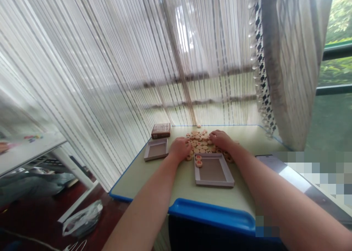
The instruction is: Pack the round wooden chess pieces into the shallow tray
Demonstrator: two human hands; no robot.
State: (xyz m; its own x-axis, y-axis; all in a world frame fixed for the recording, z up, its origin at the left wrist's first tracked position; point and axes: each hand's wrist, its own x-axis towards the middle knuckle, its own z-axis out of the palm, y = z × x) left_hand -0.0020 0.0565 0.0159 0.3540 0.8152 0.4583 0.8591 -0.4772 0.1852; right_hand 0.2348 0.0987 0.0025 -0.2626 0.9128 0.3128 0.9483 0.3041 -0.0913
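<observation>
A pile of round wooden Chinese chess pieces (200, 144) lies on the pale green table, between my hands. My left hand (180, 148) rests at the left edge of the pile, its fingers apart and touching pieces. On the pile's right side, my right hand (220, 139) has its fingers spread over the pieces, with no piece seen gripped. Just in front of the pile stands a shallow open box tray (214, 184). Two chess pieces with red characters (198, 163) lie in its far left corner.
A second shallow tray (156, 157) and a small printed box (161, 130) stand at the table's left. One loose piece (198, 126) lies by the far edge. A phone-like dark slab (283, 166) lies at right. A blue ledge (211, 212) edges the front; a curtain (132, 60) hangs behind.
</observation>
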